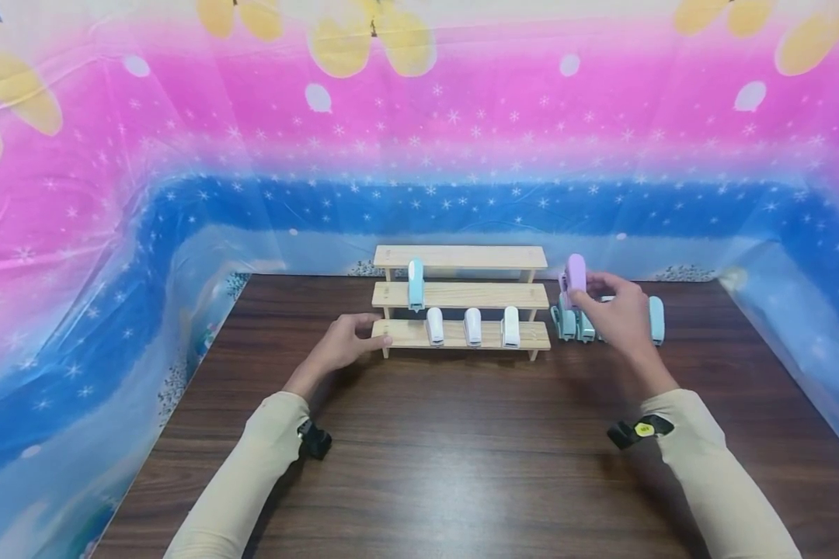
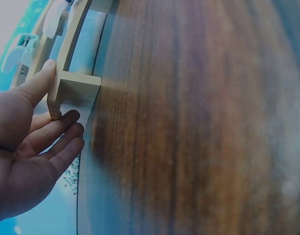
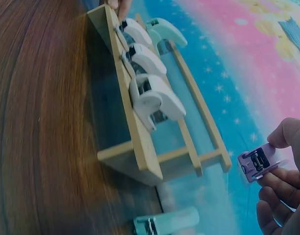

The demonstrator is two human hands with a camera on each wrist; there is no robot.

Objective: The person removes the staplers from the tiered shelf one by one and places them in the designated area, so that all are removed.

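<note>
A three-step wooden display rack (image 1: 454, 256) stands at the back of the table. My left hand (image 1: 342, 340) holds the left end of its lowest step, thumb on top and fingers below, as the left wrist view shows. Several small staplers sit on the rack: three white ones, the middle white stapler (image 1: 472, 327) among them, on the lowest step, and a light-blue stapler (image 1: 416, 284) on the middle step. Right of the rack, my right hand (image 1: 615, 309) pinches a purple stapler (image 3: 258, 162) between thumb and fingers, raised above a group of teal staplers (image 1: 566, 323).
The dark wooden table (image 1: 447, 450) reaches back to a patterned cloth (image 1: 447, 202) hung behind and along both sides. A light-blue stapler (image 1: 656, 320) stands at the right of the group, partly behind my right hand. The top step (image 1: 489, 256) is bare.
</note>
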